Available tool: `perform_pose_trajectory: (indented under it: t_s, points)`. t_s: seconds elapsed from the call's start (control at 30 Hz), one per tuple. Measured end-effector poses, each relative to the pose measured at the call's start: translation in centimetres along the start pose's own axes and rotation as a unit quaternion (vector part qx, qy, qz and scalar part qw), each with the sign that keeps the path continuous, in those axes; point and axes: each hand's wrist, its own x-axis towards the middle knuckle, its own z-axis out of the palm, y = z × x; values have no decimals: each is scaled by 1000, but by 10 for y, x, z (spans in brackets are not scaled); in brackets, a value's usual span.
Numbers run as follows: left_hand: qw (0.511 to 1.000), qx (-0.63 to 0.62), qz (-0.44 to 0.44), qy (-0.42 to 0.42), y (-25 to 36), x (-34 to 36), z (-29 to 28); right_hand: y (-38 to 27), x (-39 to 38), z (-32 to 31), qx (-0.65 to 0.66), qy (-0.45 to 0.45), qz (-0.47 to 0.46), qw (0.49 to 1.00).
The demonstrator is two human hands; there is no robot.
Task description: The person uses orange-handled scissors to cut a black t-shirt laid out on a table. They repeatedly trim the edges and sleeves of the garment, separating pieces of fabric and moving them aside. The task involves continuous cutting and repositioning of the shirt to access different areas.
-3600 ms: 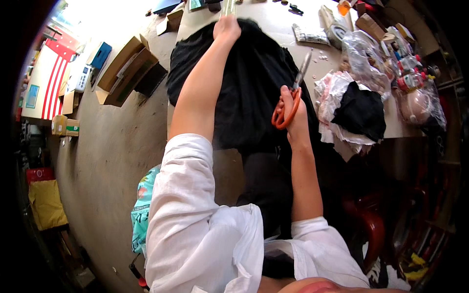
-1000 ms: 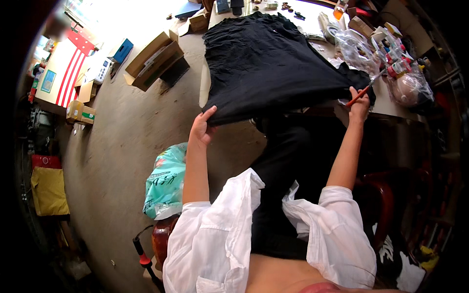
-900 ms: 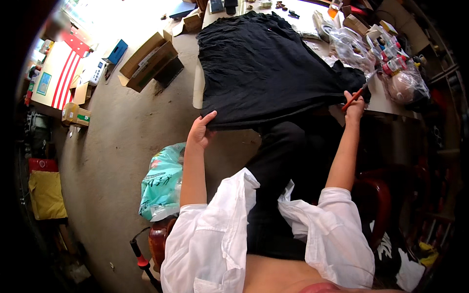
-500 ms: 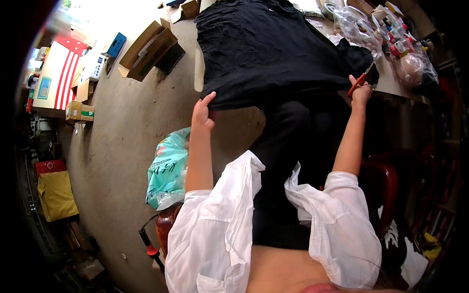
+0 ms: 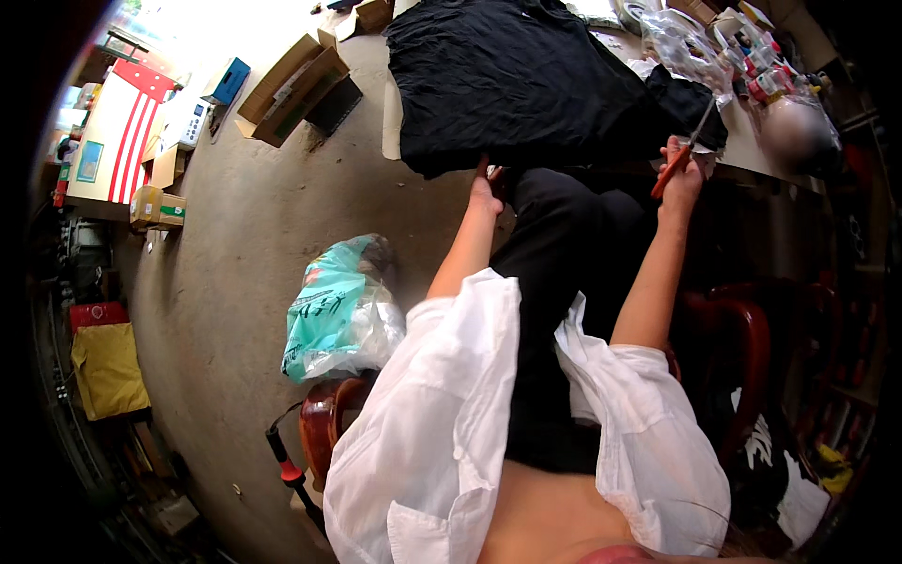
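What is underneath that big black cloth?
A pale table lies under the black cloth; a strip shows past its left edge. The left hand, partly hidden, is at the near edge. Whether anything else lies beneath cannot be seen.

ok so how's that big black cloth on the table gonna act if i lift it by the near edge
The black cloth will probably sag rather than hold a shape, given its soft wrinkles. It spreads wide over the table, so the far part would likely trail behind. It shouldn't roll, as it lies mostly flat.
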Motion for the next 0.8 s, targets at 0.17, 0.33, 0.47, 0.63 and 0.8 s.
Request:
perform_pose_trajectory:
  t_s: [0.17, 0.33, 0.47, 0.63, 0.8]
  points:
    - [998, -15, 64, -22, 13, -1, 22, -19, -51, 10, 26, -57, 11, 998]
    - [992, 109, -65, 28, 28, -74, 90, -23, -92, -4, 51, -120, 22, 991]
    - [990, 129, 8, 61, 44, -106, 133, -23, -130, -2, 171, -229, 85, 955]
    - [984, 140, 74, 84, 42, -122, 152, 5, -168, -3, 141, -339, 189, 911]
    - [982, 140, 90, 93, 28, -109, 126, 28, -184, 10, 107, -390, 326, 855]
